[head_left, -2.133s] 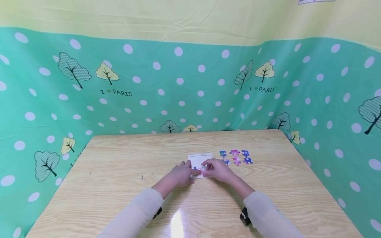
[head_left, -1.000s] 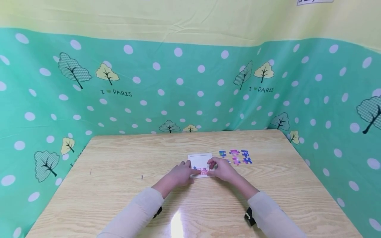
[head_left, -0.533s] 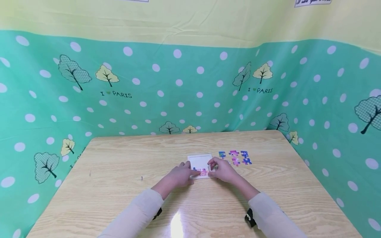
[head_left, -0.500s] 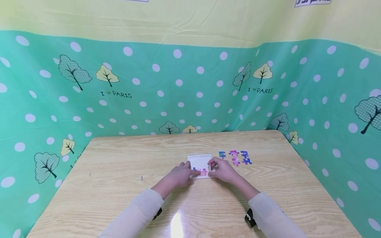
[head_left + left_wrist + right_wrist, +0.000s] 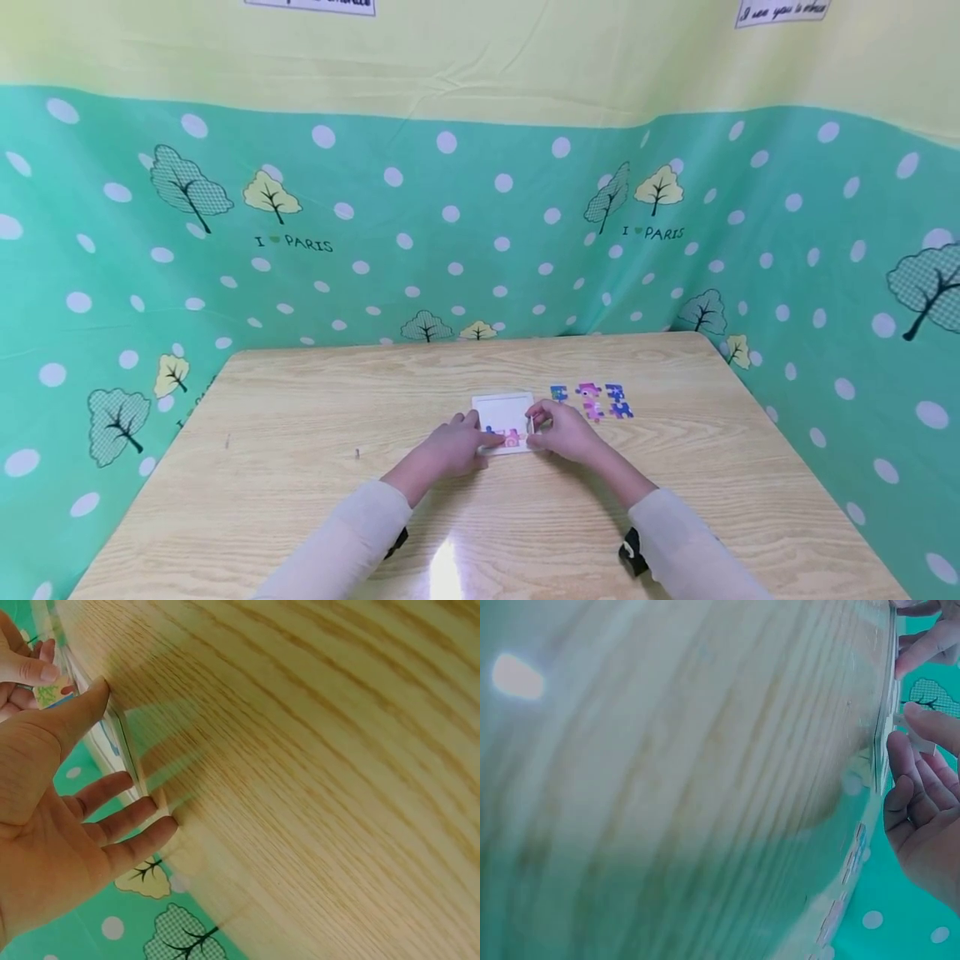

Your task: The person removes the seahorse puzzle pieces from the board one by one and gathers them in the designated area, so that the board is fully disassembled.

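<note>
A white puzzle tray point(image 5: 498, 408) lies mid-table, with pink and blue pieces along its near edge. My left hand point(image 5: 453, 446) rests at the tray's left side, index finger stretched over the pink puzzle piece point(image 5: 513, 437). In the left wrist view that hand's fingers are spread and fairly straight. At the tray's right edge my right hand point(image 5: 564, 429) pinches a puzzle piece point(image 5: 922, 741) between thumb and fingers, tilted on edge. Its printed face, yellow-green with blue, shows in the left wrist view point(image 5: 51, 696). Part of the tray is hidden by both hands.
Several loose puzzle pieces point(image 5: 589, 390) lie right of the tray, just beyond my right hand. A tiny dark object point(image 5: 357, 453) is on the wooden table point(image 5: 300, 500) to the left. A dotted green curtain point(image 5: 420, 233) surrounds the table's back and sides.
My right hand has shifted right, from the middle of the tray's near part to its right edge, uncovering the pink piece. The left hand stays in place. The head view has tilted slightly up.
</note>
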The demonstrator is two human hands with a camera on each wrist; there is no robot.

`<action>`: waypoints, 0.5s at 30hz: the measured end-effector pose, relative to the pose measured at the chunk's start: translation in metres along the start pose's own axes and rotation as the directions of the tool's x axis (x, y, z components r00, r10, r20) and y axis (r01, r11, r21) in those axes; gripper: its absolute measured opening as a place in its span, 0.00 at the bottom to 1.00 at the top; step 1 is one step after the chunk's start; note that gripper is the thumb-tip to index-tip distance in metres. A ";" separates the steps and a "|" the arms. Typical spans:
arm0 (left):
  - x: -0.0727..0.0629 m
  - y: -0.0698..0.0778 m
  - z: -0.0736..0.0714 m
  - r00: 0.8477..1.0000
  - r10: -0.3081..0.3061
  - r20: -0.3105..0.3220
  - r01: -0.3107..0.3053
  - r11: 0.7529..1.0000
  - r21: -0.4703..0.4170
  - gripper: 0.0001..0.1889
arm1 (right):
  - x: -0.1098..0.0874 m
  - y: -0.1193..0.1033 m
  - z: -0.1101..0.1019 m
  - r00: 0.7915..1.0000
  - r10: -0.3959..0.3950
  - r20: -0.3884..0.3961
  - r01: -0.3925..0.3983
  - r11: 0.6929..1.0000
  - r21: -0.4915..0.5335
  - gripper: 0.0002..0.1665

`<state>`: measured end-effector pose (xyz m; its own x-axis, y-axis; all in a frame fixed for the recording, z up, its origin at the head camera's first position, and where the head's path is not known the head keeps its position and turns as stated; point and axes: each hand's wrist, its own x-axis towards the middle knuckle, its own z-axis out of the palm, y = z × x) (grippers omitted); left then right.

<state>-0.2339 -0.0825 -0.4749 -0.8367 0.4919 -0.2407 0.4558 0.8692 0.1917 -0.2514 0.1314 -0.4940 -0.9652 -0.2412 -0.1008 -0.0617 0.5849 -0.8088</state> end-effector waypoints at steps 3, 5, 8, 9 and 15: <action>0.000 0.000 0.000 1.000 0.004 0.000 -0.004 1.000 -0.003 0.24 | 0.000 0.002 -0.002 1.000 -0.002 -0.001 0.002 1.000 0.004 0.23; -0.001 -0.001 0.000 1.000 0.005 -0.001 -0.005 1.000 -0.002 0.24 | -0.001 0.002 -0.004 1.000 -0.008 0.000 0.008 1.000 0.002 0.23; 0.000 -0.002 0.001 1.000 0.000 0.003 0.000 1.000 0.000 0.24 | -0.003 0.002 -0.007 1.000 -0.001 0.005 0.001 1.000 0.002 0.23; 0.000 -0.002 0.001 1.000 -0.001 0.003 0.001 1.000 0.003 0.24 | -0.003 0.002 -0.008 1.000 0.001 0.004 -0.001 1.000 0.002 0.24; 0.000 0.000 0.000 1.000 0.000 -0.003 0.000 1.000 -0.002 0.24 | -0.007 0.005 -0.014 0.999 0.041 -0.021 -0.041 0.999 0.000 0.24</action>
<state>-0.2335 -0.0827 -0.4749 -0.8378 0.4913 -0.2379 0.4548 0.8693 0.1936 -0.2483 0.1468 -0.4887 -0.9720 -0.2009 -0.1215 -0.0223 0.5941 -0.8041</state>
